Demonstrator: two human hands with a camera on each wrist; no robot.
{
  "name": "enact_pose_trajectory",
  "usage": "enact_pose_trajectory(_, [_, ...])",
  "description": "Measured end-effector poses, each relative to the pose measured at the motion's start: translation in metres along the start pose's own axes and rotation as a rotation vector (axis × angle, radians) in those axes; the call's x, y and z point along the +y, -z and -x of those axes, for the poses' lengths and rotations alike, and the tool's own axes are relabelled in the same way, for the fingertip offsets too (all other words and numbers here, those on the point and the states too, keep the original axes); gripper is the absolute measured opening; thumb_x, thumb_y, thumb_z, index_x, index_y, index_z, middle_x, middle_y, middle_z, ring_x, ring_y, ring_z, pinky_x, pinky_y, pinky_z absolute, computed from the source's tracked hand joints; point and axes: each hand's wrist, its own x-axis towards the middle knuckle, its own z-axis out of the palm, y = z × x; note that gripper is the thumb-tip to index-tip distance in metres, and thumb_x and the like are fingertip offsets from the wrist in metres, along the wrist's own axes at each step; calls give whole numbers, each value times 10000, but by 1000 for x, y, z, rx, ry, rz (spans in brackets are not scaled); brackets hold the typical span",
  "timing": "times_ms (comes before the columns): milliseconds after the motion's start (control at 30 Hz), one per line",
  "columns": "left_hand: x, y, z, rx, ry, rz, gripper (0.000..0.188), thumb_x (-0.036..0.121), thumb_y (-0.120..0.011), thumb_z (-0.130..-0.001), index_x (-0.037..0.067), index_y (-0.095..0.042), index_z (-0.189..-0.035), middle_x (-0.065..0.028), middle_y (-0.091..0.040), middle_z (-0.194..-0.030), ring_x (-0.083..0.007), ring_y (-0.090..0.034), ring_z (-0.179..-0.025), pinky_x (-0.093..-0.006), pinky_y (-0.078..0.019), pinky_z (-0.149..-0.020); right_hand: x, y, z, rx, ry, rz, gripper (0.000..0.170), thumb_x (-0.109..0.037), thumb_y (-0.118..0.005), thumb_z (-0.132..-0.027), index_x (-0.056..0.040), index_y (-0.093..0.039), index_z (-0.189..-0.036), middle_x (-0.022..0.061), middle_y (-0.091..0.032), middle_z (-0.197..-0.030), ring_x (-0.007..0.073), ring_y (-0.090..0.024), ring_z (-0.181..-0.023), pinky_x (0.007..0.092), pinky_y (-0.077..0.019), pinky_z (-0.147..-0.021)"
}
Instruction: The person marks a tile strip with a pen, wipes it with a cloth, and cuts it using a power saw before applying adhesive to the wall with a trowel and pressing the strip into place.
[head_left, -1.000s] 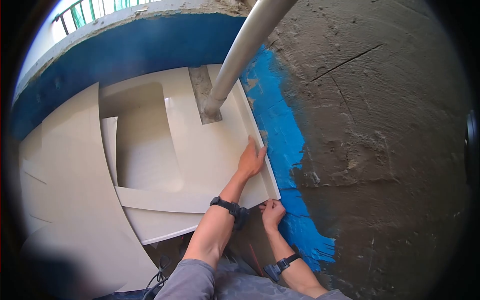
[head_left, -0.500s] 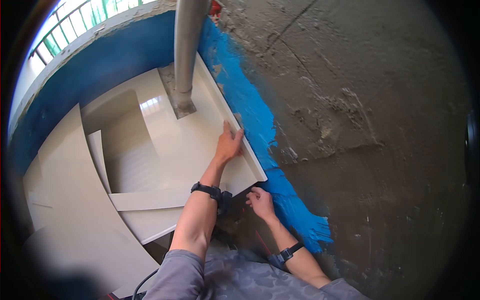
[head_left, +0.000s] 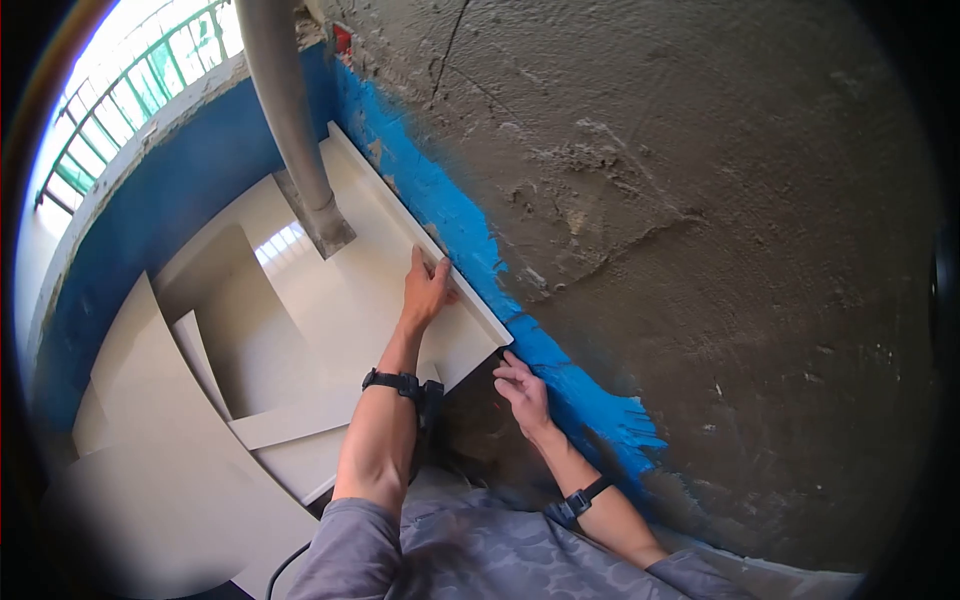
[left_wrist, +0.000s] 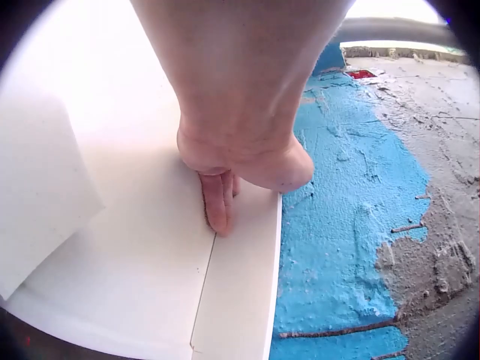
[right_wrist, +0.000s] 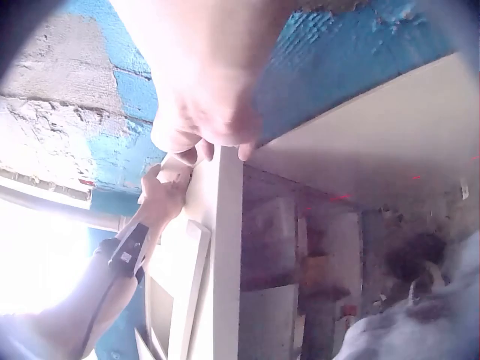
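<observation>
A glossy cream countertop (head_left: 370,290) with a sink basin (head_left: 225,300) runs along the wall, its raised lip (head_left: 480,315) on the wall side. My left hand (head_left: 425,295) grips this lip partway along: the fingers lie on the inner side, the thumb over the outer edge, as the left wrist view shows. At the front corner is my right hand (head_left: 525,395), palm below the slab. In the right wrist view the fingers of my right hand (right_wrist: 206,127) lie on both sides of the corner's front edge (right_wrist: 229,217), pinching it; the contact is partly hidden.
A grey pipe (head_left: 290,130) rises through a notch (head_left: 335,238) in the countertop. Thin cream sheets (head_left: 150,400) lie over its left part. Blue coating (head_left: 450,220) borders rough grey plaster (head_left: 700,250) on the right. A railing (head_left: 140,90) stands beyond the low wall.
The head view has turned, shifting the countertop and pipe leftward. My right hand came away from the corner half a second ago and is back at it now. The left hand stays on the lip.
</observation>
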Motion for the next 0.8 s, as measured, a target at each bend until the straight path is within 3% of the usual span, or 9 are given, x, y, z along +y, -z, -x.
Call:
enact_pose_trajectory(100, [-3, -1, -2, -31, 17, -33, 832, 265, -614, -1039, -70, -117, -1616, -187, -624, -966, -279, -721, -617, -358, -597, -508, -7, -11, -13, 15, -41, -139, 272, -17, -654, -905, 83, -718, -1150, 258, -383, -1643, 341, -395, -1515, 394, -299, -1232])
enact_pose_trajectory(200, [-5, -3, -1, 4, -11, 3, 846, 243, -650, -1017, -104, -138, -1594, -130, -612, -817, -262, -712, -593, -357, -584, -507, -11, -16, -13, 65, -37, -212, 274, -7, -660, -874, 109, -712, -1117, 258, -459, -1595, 323, -436, -1489, 364, -342, -1201])
enact_pose_trajectory(500, [-5, -4, 1, 2, -35, 29, 796, 234, -643, -1028, -99, -167, -1573, -146, -633, -837, -247, -706, -588, -345, -579, -500, -22, -31, -8, 16, 0, -339, 192, 28, -621, -873, 98, -694, -1037, 248, -360, -1661, 356, -356, -1542, 380, -303, -1224])
enact_pose_trajectory(600, [-8, -3, -1, -18, -37, 20, 820, 244, -645, -1026, -117, -155, -1575, -144, -637, -828, -241, -705, -590, -342, -576, -501, -21, -31, -6, 21, -7, -346, 209, 20, -615, -887, 90, -703, -1063, 283, -339, -1657, 381, -312, -1558, 386, -273, -1234])
enact_pose_trajectory(800, [-15, -4, -4, -12, -44, 36, 847, 249, -651, -1022, -143, -144, -1575, -138, -645, -822, -232, -694, -581, -343, -570, -498, -22, -25, -13, 28, -116, -297, 204, 19, -624, -889, 89, -693, -1068, 264, -357, -1655, 311, -371, -1528, 356, -296, -1220])
